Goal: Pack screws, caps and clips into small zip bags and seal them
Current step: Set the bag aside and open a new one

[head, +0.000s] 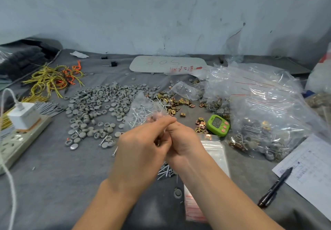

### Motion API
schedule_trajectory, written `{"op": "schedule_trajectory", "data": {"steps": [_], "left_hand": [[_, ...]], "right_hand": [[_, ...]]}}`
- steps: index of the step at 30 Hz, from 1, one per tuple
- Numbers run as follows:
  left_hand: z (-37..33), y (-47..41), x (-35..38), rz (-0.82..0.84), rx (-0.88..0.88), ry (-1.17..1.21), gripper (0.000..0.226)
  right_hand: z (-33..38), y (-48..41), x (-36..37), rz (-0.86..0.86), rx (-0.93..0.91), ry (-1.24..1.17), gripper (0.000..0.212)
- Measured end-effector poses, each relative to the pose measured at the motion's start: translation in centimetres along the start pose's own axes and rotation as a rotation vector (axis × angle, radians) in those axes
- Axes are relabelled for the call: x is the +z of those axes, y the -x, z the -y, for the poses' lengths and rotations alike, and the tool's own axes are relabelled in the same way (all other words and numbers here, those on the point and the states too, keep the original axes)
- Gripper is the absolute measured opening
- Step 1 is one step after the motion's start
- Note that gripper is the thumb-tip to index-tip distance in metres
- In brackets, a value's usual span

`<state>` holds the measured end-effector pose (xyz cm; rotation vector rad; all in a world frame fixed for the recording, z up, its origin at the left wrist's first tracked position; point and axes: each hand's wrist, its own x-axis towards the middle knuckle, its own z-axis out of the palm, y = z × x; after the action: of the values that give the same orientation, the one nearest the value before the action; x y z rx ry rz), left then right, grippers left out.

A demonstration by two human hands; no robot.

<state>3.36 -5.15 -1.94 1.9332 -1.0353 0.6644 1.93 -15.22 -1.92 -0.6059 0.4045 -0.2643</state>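
Note:
My left hand (pixel 143 145) and my right hand (pixel 180 140) meet at the table's middle, and both pinch the edge of a small clear zip bag (pixel 143 109). The bag sticks up beyond my fingers and holds several silver screws. Grey round caps (pixel 100 104) lie spread in a wide heap to the left. Brass clips (pixel 173 102) are scattered behind my hands and to the right. Loose screws (pixel 164 170) lie under my wrists. A stack of empty zip bags (pixel 215 151) lies beneath my right forearm.
A large pile of filled zip bags (pixel 265 107) covers the right side. A green timer (pixel 217 125) sits beside it. A pen (pixel 275 186) lies on a paper sheet (pixel 313 172) at the right edge. A power strip with a charger (pixel 21 122) and yellow wire ties (pixel 52 79) lie left.

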Motion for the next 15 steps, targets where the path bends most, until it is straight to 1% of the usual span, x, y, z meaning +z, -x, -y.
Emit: {"op": "schedule_trajectory", "data": {"steps": [1, 2, 3, 5, 7, 9, 12, 15], "left_hand": [[0.0, 0.0, 0.0, -0.009, -0.038, 0.021, 0.042], [0.0, -0.1, 0.0, -0.019, -0.08, 0.044, 0.042], [0.1, -0.2, -0.1, -0.028, -0.119, 0.064, 0.043], [0.4, -0.4, -0.3, -0.035, -0.173, 0.08, 0.046], [0.7, -0.5, -0.5, 0.003, -0.207, 0.052, 0.051], [1.0, -0.5, -0.4, 0.069, -0.206, -0.002, 0.061], [1.9, -0.9, -0.6, 0.161, -0.103, -0.107, 0.08], [2.4, -1.1, -0.5, 0.289, 0.035, -0.308, 0.098]], "right_hand": [[-0.1, 0.1, 0.0, -0.019, -0.01, 0.037, 0.012], [-0.1, 0.1, 0.0, -0.031, -0.021, 0.104, 0.016], [-0.1, 0.1, -0.2, -0.022, -0.041, 0.191, 0.024], [0.3, 0.1, -0.4, 0.053, -0.078, 0.348, 0.048], [0.7, 0.2, -0.4, 0.113, -0.062, 0.444, 0.057], [1.0, 0.1, -0.6, 0.134, -0.059, 0.492, 0.055], [1.5, -0.1, -0.7, 0.157, -0.044, 0.415, 0.03], [2.3, 0.0, -1.1, 0.192, -0.018, 0.304, 0.031]]}}
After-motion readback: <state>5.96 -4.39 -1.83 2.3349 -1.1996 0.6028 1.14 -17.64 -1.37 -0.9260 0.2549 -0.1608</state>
